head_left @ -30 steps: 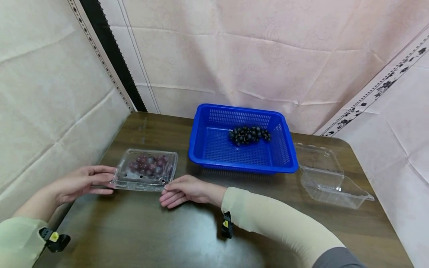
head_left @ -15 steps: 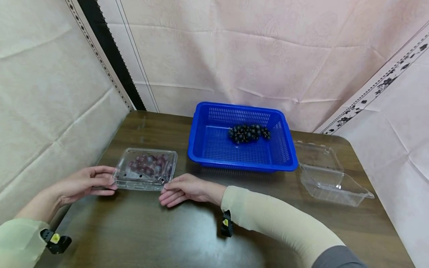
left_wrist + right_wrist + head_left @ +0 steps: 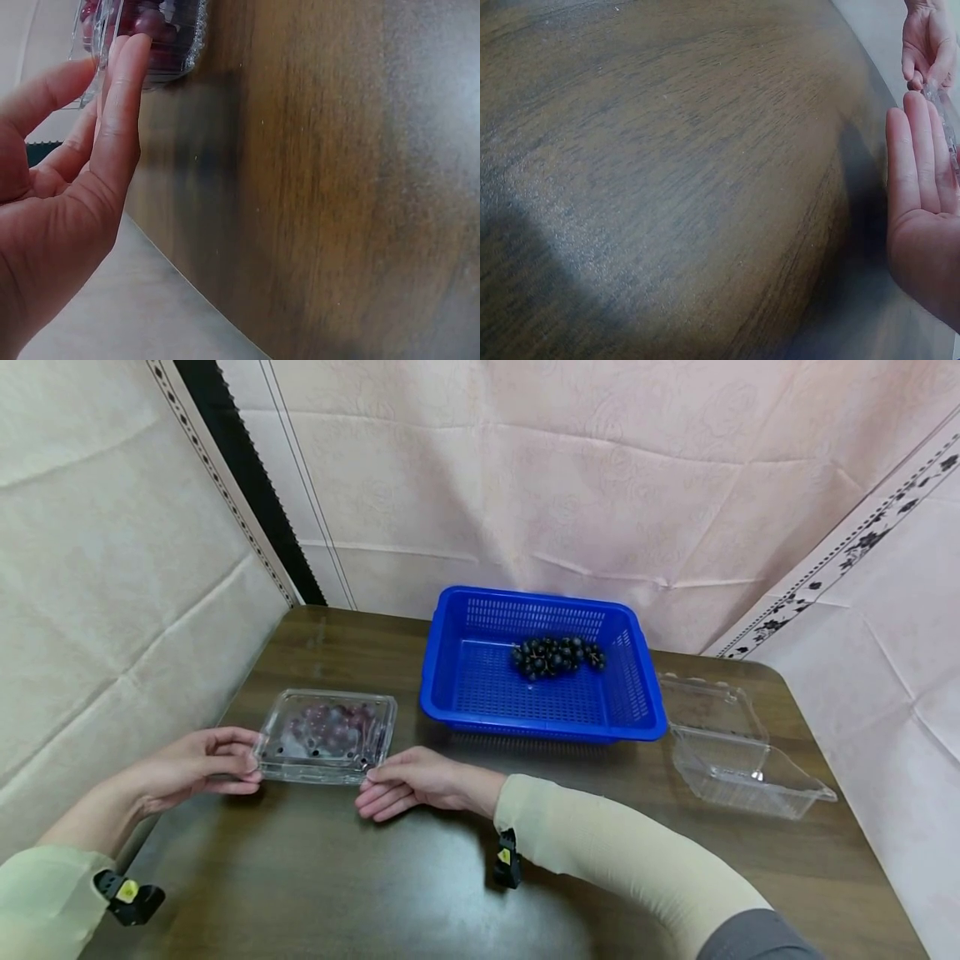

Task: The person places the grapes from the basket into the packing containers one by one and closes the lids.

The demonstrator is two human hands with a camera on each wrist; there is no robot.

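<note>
While both hands stay, the clamshell (image 3: 326, 737) holds unmoved.

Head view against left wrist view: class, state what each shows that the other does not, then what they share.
Only the head view shows the blue basket with dark grapes, the empty open clamshell and the right hand. Only the left wrist view shows the floor beyond the table edge. Both show the left hand at the closed clamshell of red grapes on the table.

A blue basket (image 3: 465, 689) with dark grapes (image 3: 557, 658) stands at the back of the bench (image 3: 315, 877); an open clear box (image 3: 738, 760) lies just right of it.
</note>
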